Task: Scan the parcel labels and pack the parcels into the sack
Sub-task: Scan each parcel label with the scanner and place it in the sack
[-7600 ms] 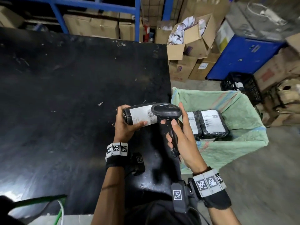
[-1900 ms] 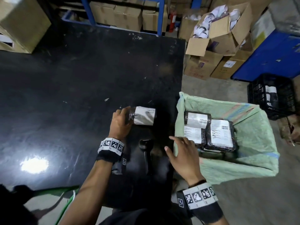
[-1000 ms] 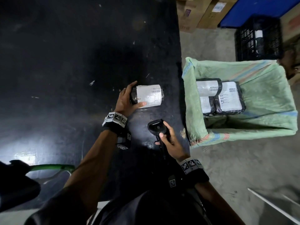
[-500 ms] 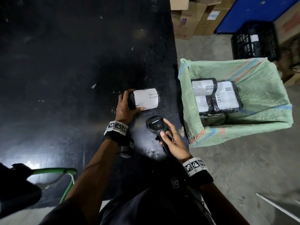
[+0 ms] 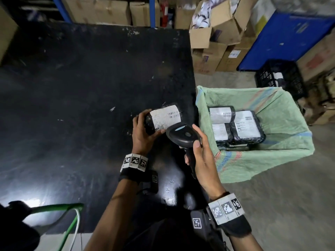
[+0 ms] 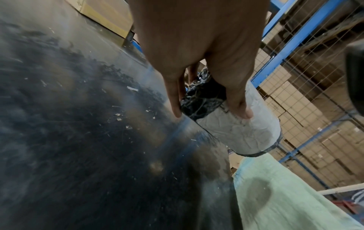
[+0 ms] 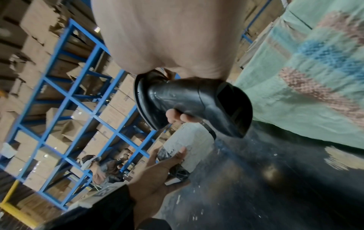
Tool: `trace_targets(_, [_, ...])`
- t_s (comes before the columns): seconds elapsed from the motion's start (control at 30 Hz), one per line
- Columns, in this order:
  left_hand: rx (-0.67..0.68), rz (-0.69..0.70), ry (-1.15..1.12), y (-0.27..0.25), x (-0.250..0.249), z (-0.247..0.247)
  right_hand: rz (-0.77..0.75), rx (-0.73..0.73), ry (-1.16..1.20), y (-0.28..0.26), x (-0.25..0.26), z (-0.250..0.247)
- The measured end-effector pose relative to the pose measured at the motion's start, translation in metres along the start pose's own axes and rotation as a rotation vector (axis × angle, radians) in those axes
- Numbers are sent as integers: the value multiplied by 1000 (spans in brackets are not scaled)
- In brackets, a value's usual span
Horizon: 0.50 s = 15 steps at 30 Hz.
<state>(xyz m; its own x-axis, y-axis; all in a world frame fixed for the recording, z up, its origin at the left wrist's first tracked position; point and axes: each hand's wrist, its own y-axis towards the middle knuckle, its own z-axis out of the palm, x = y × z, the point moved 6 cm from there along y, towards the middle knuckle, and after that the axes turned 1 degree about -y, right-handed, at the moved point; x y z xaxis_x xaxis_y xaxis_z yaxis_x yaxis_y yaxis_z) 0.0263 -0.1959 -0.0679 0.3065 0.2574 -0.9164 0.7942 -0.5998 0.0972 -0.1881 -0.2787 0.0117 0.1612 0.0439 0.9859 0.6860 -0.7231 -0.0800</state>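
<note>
My left hand (image 5: 143, 132) grips a rolled black parcel (image 5: 163, 119) with a white label, held just above the black table (image 5: 72, 105) near its right edge. In the left wrist view the fingers (image 6: 236, 99) curl round the parcel (image 6: 242, 129). My right hand (image 5: 201, 153) holds a black barcode scanner (image 5: 183, 135) by its handle, its head close below the label. The right wrist view has the scanner (image 7: 197, 102) above the parcel (image 7: 189, 144). A green sack (image 5: 282, 154) stands open to the right of the table with several labelled black parcels (image 5: 235, 125) inside.
Cardboard boxes (image 5: 217, 28) and blue racking (image 7: 65, 99) stand beyond the table. A blue cabinet (image 5: 286, 38) and a black crate (image 5: 281, 77) are behind the sack. A green cable (image 5: 68, 230) lies at the table's near left corner. People sit by the racking (image 7: 104, 168).
My right hand picked the scanner up off the table and raised it to the parcel's label. My left hand kept hold of the parcel and lifted it slightly.
</note>
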Motion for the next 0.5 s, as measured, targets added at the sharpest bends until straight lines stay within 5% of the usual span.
trace_targets(0.5, [-103,63,-34,-28,-26,7,-128,-113,-67,-12,28,-11])
